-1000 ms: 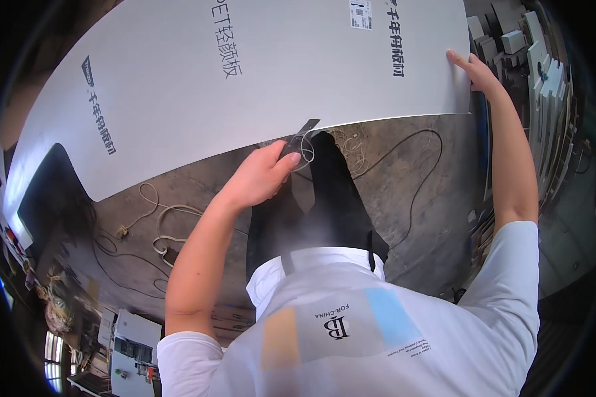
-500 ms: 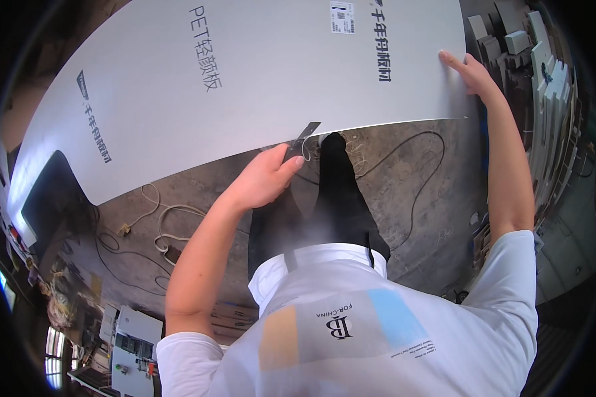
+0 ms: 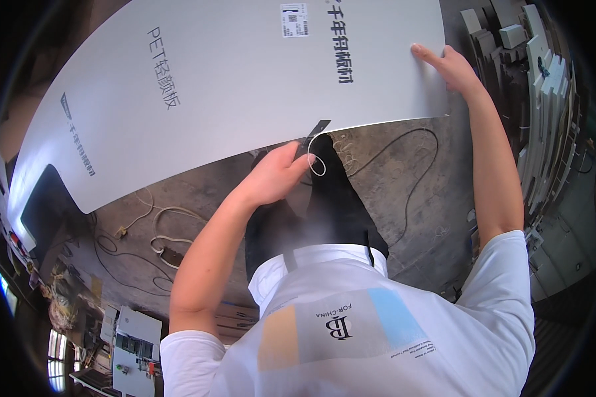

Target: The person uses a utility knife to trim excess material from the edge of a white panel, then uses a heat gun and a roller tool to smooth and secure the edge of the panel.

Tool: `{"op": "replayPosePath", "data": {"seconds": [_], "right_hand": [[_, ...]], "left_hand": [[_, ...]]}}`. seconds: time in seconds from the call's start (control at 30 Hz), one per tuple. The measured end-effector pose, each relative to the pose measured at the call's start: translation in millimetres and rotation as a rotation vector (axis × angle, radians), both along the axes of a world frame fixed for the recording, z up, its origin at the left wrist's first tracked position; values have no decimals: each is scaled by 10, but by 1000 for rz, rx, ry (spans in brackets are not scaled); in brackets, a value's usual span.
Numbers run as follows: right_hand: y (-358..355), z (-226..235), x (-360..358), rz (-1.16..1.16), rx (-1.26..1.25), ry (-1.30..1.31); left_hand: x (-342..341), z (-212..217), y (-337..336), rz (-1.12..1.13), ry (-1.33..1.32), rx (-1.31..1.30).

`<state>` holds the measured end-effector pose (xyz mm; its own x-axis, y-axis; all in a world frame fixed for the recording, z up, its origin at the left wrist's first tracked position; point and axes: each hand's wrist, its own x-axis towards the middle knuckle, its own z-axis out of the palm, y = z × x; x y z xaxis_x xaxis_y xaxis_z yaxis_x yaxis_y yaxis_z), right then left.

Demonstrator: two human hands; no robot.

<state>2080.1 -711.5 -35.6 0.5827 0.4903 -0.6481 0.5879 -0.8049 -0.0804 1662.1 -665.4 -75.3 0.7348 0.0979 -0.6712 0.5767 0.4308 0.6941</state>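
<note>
well, right hand (image 3: 454, 68) on the white board (image 3: 238, 69)

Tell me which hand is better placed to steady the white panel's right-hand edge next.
Right, I'd judge: the right hand grasps the white panel at that edge, while the left hand is farther off, occupied with a dark flat strip.
</note>
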Motion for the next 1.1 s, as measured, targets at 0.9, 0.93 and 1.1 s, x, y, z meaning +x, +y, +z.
{"op": "replayPosePath", "data": {"seconds": [0.9,0.93,1.1], "right_hand": [[-94,-73,226,243,114,97],[-106,-93,235,239,114,96],[-179,-284,261,263,159,-5]], "left_hand": [[1835,-177,-1018,40,-53,-10],[1902,-162,-1028,31,-46,1],[2179,-136,-1098,27,-52,-30]]}}
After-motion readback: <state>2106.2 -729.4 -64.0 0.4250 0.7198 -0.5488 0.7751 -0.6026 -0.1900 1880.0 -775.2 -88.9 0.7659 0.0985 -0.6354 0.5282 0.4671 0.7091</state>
